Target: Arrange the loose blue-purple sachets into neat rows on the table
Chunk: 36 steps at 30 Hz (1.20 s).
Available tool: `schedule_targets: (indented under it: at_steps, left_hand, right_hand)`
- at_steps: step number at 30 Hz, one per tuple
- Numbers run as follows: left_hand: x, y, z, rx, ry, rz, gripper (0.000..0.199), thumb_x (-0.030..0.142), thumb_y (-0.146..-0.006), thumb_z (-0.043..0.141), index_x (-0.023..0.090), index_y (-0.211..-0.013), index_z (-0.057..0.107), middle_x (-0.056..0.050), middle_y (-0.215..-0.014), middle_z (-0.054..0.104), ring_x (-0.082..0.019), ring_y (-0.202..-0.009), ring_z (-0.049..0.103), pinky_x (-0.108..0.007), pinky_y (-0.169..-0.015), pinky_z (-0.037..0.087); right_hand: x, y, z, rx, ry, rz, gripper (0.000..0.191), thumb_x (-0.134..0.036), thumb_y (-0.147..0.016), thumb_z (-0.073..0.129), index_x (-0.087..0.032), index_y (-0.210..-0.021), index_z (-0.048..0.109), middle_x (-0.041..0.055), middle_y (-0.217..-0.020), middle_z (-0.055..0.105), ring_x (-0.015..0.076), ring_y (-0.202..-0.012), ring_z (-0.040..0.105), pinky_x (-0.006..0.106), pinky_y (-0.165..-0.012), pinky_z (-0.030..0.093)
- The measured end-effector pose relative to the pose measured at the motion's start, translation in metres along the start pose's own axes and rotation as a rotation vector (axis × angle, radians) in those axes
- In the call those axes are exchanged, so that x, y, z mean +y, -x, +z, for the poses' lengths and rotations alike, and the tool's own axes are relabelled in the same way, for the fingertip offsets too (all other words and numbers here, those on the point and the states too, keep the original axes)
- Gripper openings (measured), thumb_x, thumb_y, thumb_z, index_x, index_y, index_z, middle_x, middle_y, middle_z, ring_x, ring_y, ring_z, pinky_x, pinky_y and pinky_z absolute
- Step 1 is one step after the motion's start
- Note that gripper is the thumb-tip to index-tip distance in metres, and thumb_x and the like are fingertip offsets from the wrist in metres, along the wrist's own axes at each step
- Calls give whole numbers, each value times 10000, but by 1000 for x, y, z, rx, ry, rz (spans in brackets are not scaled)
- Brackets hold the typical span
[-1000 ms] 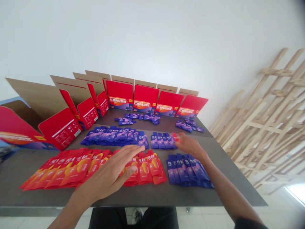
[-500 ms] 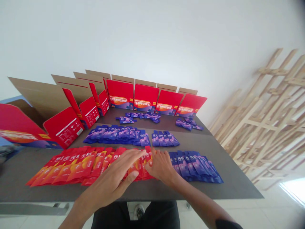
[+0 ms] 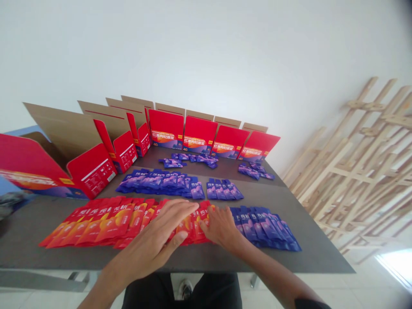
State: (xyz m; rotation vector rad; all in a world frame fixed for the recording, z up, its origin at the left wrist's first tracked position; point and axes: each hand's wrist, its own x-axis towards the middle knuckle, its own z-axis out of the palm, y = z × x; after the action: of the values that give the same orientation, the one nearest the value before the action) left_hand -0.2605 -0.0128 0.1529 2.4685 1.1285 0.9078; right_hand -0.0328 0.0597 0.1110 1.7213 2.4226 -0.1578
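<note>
My left hand (image 3: 161,234) is held over the row of red pouches (image 3: 112,219), fingers stretched out and thumb apart, with nothing in it. At the right end of that row, my right hand (image 3: 221,225) rests on or just above the red pouches, its fingers spread; what lies under its palm is hidden. Immediately right of it, overlapping purple pouches (image 3: 264,227) lie fanned out on the grey table (image 3: 309,240). Behind the red row are a long row of purple pouches (image 3: 154,181) and a smaller purple group (image 3: 224,189).
Open red boxes (image 3: 165,131) line the back of the table, and larger-looking ones (image 3: 93,171) stand along the left. Small purple packets (image 3: 199,159) lie before the back boxes, more (image 3: 254,171) at right. Wooden racks (image 3: 360,171) lean against the wall.
The view has shifted slightly, so boxes and pouches appear a little further right. Both hands keep nearly the same pose over the red pouches.
</note>
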Motion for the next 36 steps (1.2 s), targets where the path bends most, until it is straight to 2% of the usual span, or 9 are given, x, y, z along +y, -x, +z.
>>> schedule_targets:
  at_steps: [11, 14, 17, 21, 24, 27, 29, 32, 36]
  left_hand:
    - [1, -2, 0, -8, 30, 17, 566, 387, -1177, 431, 328, -1720, 283, -83, -1671, 479, -287, -1533, 439, -468, -1270, 403]
    - [-1, -4, 2, -30, 24, 25, 534, 373, -1170, 446, 311, -1692, 348, -89, -1641, 514, -293, -1535, 439, -466, -1271, 404]
    - [0, -16, 5, -102, 2, 87, 478, 342, -1164, 454, 283, -1638, 445, -94, -1599, 559, -289, -1511, 469, -451, -1259, 419]
    - [-5, -56, 17, -254, -35, 251, 394, 279, -1151, 471, 195, -1519, 582, -121, -1481, 653, -281, -1420, 554, -421, -1224, 445]
    - [-25, -102, 42, -362, -81, 351, 329, 221, -1107, 547, 165, -1413, 654, -126, -1392, 699, -276, -1329, 623, -407, -1196, 458]
    - [-60, -150, 83, -431, -195, 354, 371, 204, -1076, 590, 130, -1436, 635, -166, -1430, 673, -301, -1371, 606, -411, -1183, 459]
    - [-85, -179, 116, -479, -270, 352, 463, 262, -1048, 656, 127, -1488, 607, -200, -1497, 629, -338, -1434, 556, -423, -1203, 434]
    - [-114, -211, 161, -557, -307, 337, 598, 344, -1010, 713, 164, -1559, 558, -201, -1574, 570, -386, -1488, 493, -501, -1227, 402]
    - [-131, -237, 200, -562, -312, 308, 680, 431, -1027, 671, 187, -1630, 471, -220, -1681, 435, -424, -1562, 383, -602, -1239, 348]
  right_hand:
    - [-1, 5, -3, 48, 31, 44, 564, -523, -1103, 445, -85, -1399, 643, 244, -1242, 729, 355, -1166, 708, 480, -1053, 478]
    - [13, 2, -10, 62, -10, 73, 583, -553, -1115, 416, -107, -1436, 613, 220, -1187, 756, 332, -1130, 732, 441, -1028, 491]
    - [59, -11, -21, 91, -54, 179, 614, -600, -1119, 364, -140, -1425, 632, 197, -1131, 774, 327, -1093, 750, 426, -976, 520]
    - [168, -44, -27, 150, -80, 370, 581, -602, -1106, 403, -178, -1357, 711, 188, -1202, 759, 332, -1174, 720, 416, -984, 524]
    - [250, -76, -17, 211, -46, 377, 435, -419, -1091, 480, -155, -1290, 762, 189, -1246, 737, 317, -1249, 676, 386, -1032, 505]
    - [304, -109, -1, 265, 7, 322, 366, -321, -1047, 538, -146, -1269, 770, 182, -1285, 708, 295, -1291, 633, 369, -1113, 455]
    - [320, -131, 11, 281, 4, 299, 404, -309, -1043, 546, -136, -1365, 717, 180, -1348, 677, 282, -1327, 601, 364, -1159, 421]
    - [326, -163, 27, 256, -25, 311, 533, -299, -1042, 552, -126, -1546, 568, 192, -1500, 585, 286, -1416, 535, 365, -1187, 404]
    - [330, -191, 41, 206, -65, 450, 618, -349, -1067, 511, -93, -1626, 449, 240, -1614, 463, 339, -1476, 488, 411, -1184, 427]
